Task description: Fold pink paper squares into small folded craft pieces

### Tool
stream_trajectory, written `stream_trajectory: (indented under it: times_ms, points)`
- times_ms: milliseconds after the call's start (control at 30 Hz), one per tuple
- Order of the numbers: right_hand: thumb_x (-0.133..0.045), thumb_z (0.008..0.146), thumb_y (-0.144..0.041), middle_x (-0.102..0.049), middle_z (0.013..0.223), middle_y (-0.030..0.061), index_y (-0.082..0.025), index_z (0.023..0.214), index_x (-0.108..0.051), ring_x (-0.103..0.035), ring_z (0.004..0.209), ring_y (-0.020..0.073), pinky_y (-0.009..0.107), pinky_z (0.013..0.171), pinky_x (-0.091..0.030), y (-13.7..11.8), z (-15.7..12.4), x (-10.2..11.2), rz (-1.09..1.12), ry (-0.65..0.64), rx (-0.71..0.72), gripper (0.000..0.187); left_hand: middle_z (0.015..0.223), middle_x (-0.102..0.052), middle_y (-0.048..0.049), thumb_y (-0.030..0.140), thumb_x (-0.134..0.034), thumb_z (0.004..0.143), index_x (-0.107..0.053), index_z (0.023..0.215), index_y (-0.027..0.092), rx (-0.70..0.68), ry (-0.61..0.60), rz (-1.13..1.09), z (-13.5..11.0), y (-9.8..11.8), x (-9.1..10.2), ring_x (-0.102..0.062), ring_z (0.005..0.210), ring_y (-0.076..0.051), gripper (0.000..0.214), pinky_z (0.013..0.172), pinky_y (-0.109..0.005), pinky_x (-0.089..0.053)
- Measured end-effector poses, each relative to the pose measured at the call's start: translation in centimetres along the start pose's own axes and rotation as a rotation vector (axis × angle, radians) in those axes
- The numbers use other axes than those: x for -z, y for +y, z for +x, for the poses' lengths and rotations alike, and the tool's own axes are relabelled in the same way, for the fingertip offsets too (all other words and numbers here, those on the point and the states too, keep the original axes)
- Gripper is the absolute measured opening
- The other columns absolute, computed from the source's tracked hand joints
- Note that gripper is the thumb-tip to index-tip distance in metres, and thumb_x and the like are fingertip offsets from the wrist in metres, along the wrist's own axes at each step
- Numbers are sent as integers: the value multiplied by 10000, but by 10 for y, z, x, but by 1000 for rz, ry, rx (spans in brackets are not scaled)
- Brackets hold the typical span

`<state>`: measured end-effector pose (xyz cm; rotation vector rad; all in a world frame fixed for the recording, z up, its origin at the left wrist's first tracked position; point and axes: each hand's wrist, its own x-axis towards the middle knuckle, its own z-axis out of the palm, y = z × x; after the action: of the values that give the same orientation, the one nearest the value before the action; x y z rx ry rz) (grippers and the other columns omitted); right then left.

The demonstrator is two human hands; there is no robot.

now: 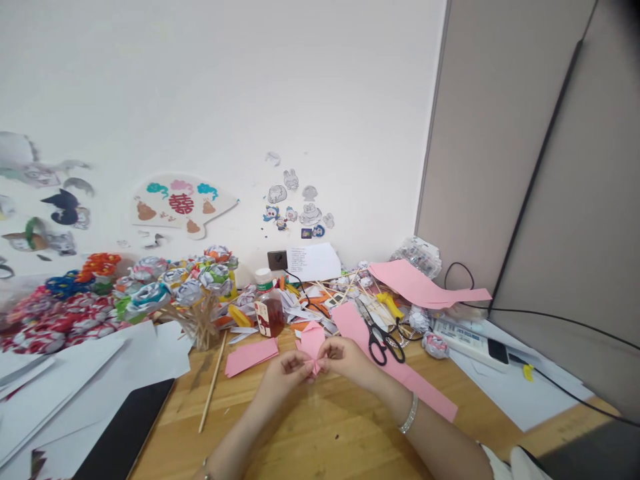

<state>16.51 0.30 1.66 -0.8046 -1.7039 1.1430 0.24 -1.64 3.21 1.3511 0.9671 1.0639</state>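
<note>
Both my hands meet over the wooden table, pinching the lower end of a pink paper piece (313, 339) with a rounded top. My left hand (287, 370) grips it from the left with fingertips closed. From the other side, my right hand (340, 357) pinches the same narrow end, close to the left fingertips. The fingers hide part of the fold. Left of them lies a stack of pink paper rectangles (251, 357). On the right, black-handled scissors (385, 342) rest on a long pink paper strip (425, 393).
Behind my hands stands a bottle with a white cap (269, 310) amid paper scraps. A wooden stick (213, 383), paper flowers (185, 287) and a black flat board (127, 433) lie left. Another pink sheet (415, 283), cables and a white power strip (473, 343) are right.
</note>
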Motion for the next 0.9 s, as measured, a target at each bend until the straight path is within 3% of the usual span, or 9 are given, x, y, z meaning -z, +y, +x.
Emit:
stream_trajectory:
  times_ms: [167,367,700,900]
  points:
    - [-645,650,-304,-579,654,2,-142,691,-578,-550,617,129,230,565,-416,3,0,-4,-43,47,-34,180,542,-623,-3,379,-740,483,-596,605,128,-12,21,-22,2,-3,-2,-543,516,-114,314,531,-225,-409]
    - [-626,673,-300,-590,672,7,-145,741,-566,-567,623,135,234,569,-420,4,-2,-8,-22,66,-16,179,471,-558,66,385,-749,458,-515,804,167,-20,37,-80,4,-8,-2,-570,472,-132,471,509,-245,-424]
    - [-610,684,-275,-583,717,12,-158,783,-553,-574,652,153,256,589,-427,14,-2,-12,4,91,-1,164,430,-513,97,240,-680,547,-495,803,159,-33,101,-19,1,-8,-5,-535,419,-94,326,458,-204,-390]
    - [-599,677,-222,-531,704,-17,-184,868,-544,-532,647,128,235,576,-407,14,-3,-14,-65,142,7,203,459,-538,89,207,-673,527,-489,774,163,-68,127,-63,5,-15,-3,-536,445,-95,312,480,-216,-413]
